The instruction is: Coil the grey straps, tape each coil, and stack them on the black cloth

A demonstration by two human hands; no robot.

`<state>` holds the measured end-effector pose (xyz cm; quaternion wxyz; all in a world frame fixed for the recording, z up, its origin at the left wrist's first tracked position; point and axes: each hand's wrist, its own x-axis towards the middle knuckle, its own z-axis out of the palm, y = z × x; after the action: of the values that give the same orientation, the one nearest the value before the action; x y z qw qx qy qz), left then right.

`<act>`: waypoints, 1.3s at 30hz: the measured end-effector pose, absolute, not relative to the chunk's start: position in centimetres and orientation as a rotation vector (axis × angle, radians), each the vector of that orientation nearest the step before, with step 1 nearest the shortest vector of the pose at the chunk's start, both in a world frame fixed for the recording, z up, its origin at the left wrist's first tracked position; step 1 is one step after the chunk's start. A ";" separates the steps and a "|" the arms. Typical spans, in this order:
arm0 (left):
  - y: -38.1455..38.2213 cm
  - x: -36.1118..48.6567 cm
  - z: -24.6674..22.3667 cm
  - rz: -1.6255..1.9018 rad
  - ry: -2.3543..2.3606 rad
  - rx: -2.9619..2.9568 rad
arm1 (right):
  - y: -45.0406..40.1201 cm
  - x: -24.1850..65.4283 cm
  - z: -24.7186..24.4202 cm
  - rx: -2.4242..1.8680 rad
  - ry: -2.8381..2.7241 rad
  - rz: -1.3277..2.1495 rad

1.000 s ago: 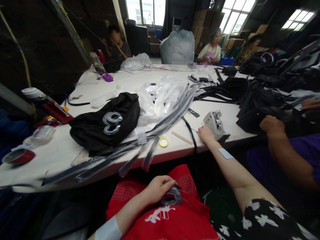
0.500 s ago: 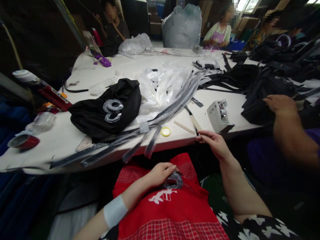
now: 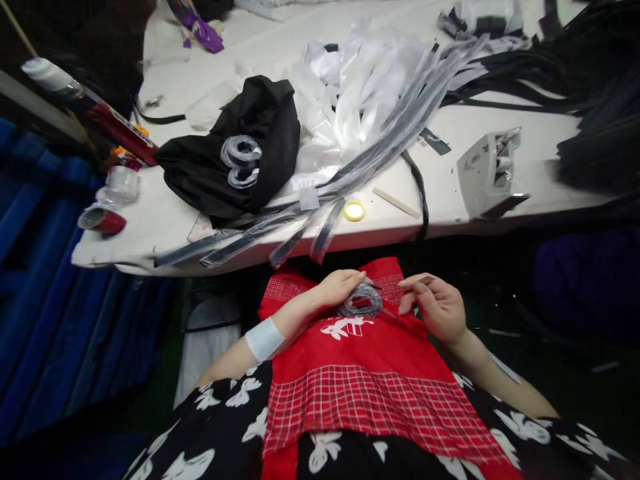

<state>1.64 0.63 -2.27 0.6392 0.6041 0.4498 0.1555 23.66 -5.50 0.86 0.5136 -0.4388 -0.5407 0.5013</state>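
My left hand [image 3: 344, 287] is closed on the edge of a coil of grey, plastic-looking strip [image 3: 361, 301], held over the red apron [image 3: 360, 360] on my lap. A short dark end sticks out at the coil's top right. To the right of the coil and apart from it is my right hand [image 3: 434, 307], its thumb and fingers pinched together. Whatever may be between those fingertips is too small to make out. Two similar coils [image 3: 242, 155] lie on a black cloth [image 3: 273, 133] on the table.
Long clear-wrapped dark strips [image 3: 370, 157] cross the white table [image 3: 300, 20], their ends over the front edge. A yellow ring [image 3: 354, 211], a flat beige stick [image 3: 396, 203], a black strip [image 3: 419, 187] and a white tape dispenser [image 3: 483, 173] lie nearby. Black straps [image 3: 540, 80] are heaped right.
My right hand has come back from the table edge toward the coil at my lap. My left hand still holds the coil. The view has tilted down, and the neighbour's arm is out of sight.
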 end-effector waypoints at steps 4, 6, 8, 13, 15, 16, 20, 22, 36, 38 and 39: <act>0.6 1.7 -2.5 0.355 1.032 1.404 | -5.3 23.5 0.0 -1.051 -1.730 0.776; 0.6 1.7 -2.5 0.347 1.046 1.392 | -5.3 23.7 0.0 -0.993 -1.936 0.487; 0.5 1.7 -2.4 0.333 1.062 1.365 | -5.5 23.8 0.3 -0.936 -2.037 0.322; 0.1 1.9 -1.9 0.287 1.083 1.268 | -6.4 23.1 -0.1 -0.929 -2.170 0.197; 0.1 2.0 -1.8 0.284 1.084 1.254 | -6.7 22.6 -0.8 -0.936 -2.204 0.221; 0.0 2.0 -1.8 0.291 1.083 1.266 | -6.8 22.3 -1.1 -0.933 -2.208 0.257; 0.0 2.0 -1.5 0.364 1.088 1.421 | -6.9 21.7 -1.7 -0.942 -2.149 0.408; -0.1 2.0 -1.1 0.374 1.095 1.487 | -6.4 21.7 -1.6 -0.996 -2.077 0.441; -1.9 2.6 0.3 0.553 1.035 1.798 | -2.0 20.9 -4.8 -1.335 -1.234 1.659; -2.1 2.7 0.4 0.574 1.034 1.812 | -2.0 20.6 -5.2 -1.255 -1.167 1.777; -2.2 2.8 0.4 0.590 1.035 1.818 | -2.0 20.4 -5.4 -1.206 -1.135 1.805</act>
<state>2.76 -2.19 0.44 0.4653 0.7402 0.4216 0.2404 20.41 -2.03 -5.42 0.3391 -0.4632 -0.4357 0.6933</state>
